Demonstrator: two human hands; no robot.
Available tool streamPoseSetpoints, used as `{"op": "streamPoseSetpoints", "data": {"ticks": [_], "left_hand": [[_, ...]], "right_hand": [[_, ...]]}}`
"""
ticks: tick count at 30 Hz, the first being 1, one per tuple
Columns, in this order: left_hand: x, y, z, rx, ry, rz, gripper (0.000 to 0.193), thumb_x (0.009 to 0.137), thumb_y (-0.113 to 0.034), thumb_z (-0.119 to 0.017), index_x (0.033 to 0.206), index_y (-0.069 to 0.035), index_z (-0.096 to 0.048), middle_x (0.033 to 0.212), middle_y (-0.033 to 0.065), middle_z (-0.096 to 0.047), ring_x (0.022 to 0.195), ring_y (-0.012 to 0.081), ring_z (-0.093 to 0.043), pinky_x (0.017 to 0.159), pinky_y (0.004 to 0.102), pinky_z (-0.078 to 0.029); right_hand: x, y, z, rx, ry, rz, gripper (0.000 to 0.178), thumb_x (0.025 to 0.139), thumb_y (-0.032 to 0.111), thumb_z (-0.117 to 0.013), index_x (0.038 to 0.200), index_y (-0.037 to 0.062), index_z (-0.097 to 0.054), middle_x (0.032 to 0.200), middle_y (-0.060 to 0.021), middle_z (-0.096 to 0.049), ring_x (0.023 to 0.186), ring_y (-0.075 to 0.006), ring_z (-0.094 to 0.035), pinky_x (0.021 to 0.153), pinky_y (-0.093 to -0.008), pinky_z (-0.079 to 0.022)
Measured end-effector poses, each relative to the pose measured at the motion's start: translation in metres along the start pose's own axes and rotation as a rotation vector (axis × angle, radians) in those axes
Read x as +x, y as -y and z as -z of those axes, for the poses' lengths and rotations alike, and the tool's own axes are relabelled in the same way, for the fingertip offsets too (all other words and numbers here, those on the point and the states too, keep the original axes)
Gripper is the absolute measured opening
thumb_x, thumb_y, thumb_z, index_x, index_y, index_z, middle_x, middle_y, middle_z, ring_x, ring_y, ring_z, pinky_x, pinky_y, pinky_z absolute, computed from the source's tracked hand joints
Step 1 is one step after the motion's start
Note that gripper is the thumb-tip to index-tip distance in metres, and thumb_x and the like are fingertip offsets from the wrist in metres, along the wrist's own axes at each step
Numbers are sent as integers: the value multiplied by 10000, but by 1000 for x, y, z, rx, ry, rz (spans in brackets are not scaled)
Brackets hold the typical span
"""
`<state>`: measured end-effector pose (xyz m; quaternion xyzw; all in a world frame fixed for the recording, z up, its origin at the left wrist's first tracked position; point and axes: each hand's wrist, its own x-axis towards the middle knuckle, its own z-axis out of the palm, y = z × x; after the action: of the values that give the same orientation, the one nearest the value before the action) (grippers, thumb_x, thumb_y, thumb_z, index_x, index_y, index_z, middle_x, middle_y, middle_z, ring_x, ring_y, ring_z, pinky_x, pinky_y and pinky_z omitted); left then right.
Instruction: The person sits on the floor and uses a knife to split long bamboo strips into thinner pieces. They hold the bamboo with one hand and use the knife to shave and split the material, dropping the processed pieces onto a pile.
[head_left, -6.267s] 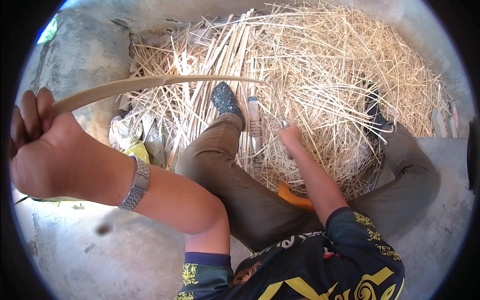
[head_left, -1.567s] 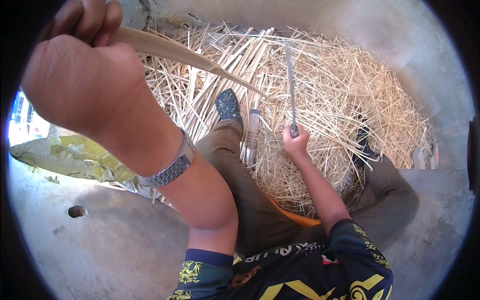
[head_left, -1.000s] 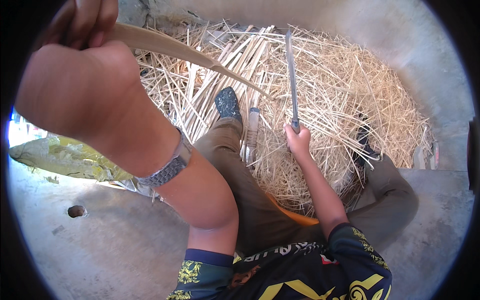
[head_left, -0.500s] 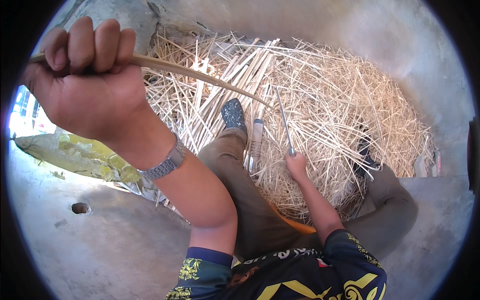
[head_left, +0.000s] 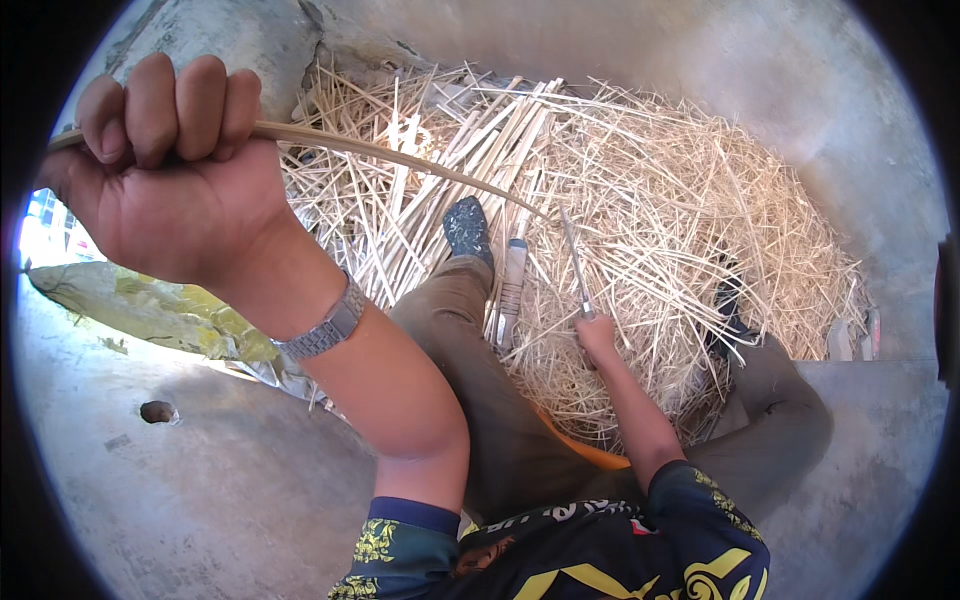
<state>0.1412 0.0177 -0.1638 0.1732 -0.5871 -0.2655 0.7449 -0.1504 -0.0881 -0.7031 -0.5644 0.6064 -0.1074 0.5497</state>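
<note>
My left hand (head_left: 180, 170) is raised at the upper left, fingers wrapped round one end of a long, thin bamboo strip (head_left: 400, 158). The strip bows down to the right, and its far end comes close to the blade of a slim knife (head_left: 573, 250). Whether strip and blade touch, I cannot tell. Low over the straw-like pile, my right hand (head_left: 597, 338) is closed on the knife's handle, with the blade pointing away from me. Between my legs lies an object with a pale wrapped shaft (head_left: 512, 285), its kind unclear.
Loose pale shavings (head_left: 690, 210) heap up ahead and to the right, against a concrete wall (head_left: 860, 150). Longer strips (head_left: 505, 130) lie in a bunch beyond my left shoe (head_left: 466, 230). At left are a yellow-green sack (head_left: 160, 310) and a small hole (head_left: 158, 412) in the concrete.
My left hand has dropped slightly with the strip still in it. My right hand and the knife have come a little toward me, the blade tip now nearer the strip's end.
</note>
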Motion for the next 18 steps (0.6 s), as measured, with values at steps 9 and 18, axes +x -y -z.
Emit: {"op": "streamPoseSetpoints", "data": {"ticks": [9, 18], "left_hand": [[-3, -7, 9, 99, -127, -16, 323, 964, -301, -454, 668, -180, -403, 565, -39, -325, 490, 94, -220, 493, 274, -199], [5, -2, 4, 219, -260, -102, 254, 921, -237, -501, 698, -165, -402, 582, -31, -325, 497, 95, -224, 496, 271, -206]], "right_hand": [[-21, 84, 18, 188, -315, 399, 352, 838, 307, -700, 740, -22, -623, 633, -126, -646, 580, -248, -614, 603, -413, -469], [14, 18, 10, -438, -73, 40, 339, 799, 250, -694, 969, -43, -675, 829, -222, -710, 658, -369, -684, 627, -441, -537]]}}
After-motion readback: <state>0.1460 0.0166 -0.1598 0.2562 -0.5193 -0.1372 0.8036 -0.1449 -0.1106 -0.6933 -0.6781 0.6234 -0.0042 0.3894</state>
